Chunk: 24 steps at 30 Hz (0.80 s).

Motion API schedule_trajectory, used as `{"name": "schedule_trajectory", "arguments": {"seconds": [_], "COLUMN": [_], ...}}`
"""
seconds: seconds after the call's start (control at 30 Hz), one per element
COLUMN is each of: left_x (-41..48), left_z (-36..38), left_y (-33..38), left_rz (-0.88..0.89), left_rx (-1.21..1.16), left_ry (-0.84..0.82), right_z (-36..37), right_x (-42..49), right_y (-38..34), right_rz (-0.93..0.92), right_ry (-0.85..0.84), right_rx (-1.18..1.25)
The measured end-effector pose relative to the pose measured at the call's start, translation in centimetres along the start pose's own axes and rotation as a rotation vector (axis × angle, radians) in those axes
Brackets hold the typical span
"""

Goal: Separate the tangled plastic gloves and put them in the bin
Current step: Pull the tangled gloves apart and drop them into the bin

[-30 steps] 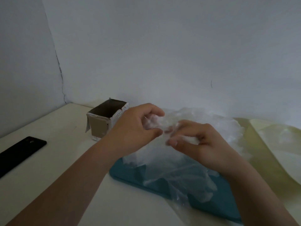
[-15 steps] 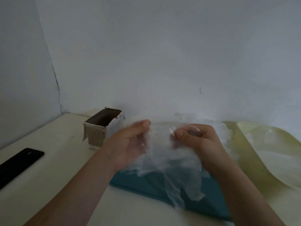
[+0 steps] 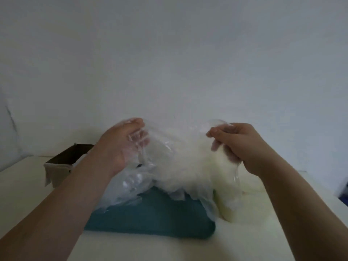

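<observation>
A bundle of thin clear plastic gloves [image 3: 180, 157] is stretched out in the air between my two hands, its lower edges hanging down onto a teal cloth [image 3: 150, 219]. My left hand [image 3: 118, 146] grips the left part of the plastic, with film draped over its fingers. My right hand [image 3: 237, 146] pinches the right part in curled fingers. The bin, a small brown cardboard box [image 3: 64, 162] with an open top, stands on the table to the left, partly hidden behind my left forearm.
The cream table [image 3: 22, 189] runs to a white wall at the back. A pale yellow sheet [image 3: 250, 202] lies under and right of the gloves. A dark object shows at the far right edge [image 3: 343, 187].
My hands have pulled apart and risen, spreading the plastic wide between them. The view has tilted up and shifted; the black device on the left is out of frame.
</observation>
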State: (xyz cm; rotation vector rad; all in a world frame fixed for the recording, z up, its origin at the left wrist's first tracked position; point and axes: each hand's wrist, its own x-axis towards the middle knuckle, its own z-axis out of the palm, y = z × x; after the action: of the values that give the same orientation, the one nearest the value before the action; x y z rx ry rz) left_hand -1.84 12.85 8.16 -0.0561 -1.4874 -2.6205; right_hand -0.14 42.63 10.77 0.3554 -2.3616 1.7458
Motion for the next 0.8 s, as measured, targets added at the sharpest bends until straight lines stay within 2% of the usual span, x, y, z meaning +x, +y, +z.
{"name": "schedule_trajectory", "arguments": {"seconds": [0.2,0.33,0.5,0.6,0.7,0.8], "left_x": [-0.1,-1.2,-1.9,-0.6,1.6,3.9], "left_z": [6.6,9.3,11.8,14.0,16.1,17.6], "left_y": [-1.5,-0.7,1.4,0.6,-2.6,-6.8], "left_rz": [-0.011,-0.017,-0.001,-0.037,-0.140,-0.260], "left_rx": [0.026,0.127,0.169,0.213,0.278,0.375], "left_ry": [-0.202,-0.380,-0.509,-0.546,-0.541,-0.445], "right_z": [-7.7,-8.8,-8.1,-7.0,-7.9,-10.3], "right_x": [1.3,3.1,5.5,6.0,6.9,6.5], "right_y": [1.9,4.9,7.7,8.0,8.1,8.0], "right_rz": [0.122,0.146,0.193,0.240,0.334,0.200], "right_ry": [0.124,0.140,0.127,0.103,0.127,0.159], "right_rx": [-0.207,-0.401,-0.573,-0.580,-0.366,-0.508]}}
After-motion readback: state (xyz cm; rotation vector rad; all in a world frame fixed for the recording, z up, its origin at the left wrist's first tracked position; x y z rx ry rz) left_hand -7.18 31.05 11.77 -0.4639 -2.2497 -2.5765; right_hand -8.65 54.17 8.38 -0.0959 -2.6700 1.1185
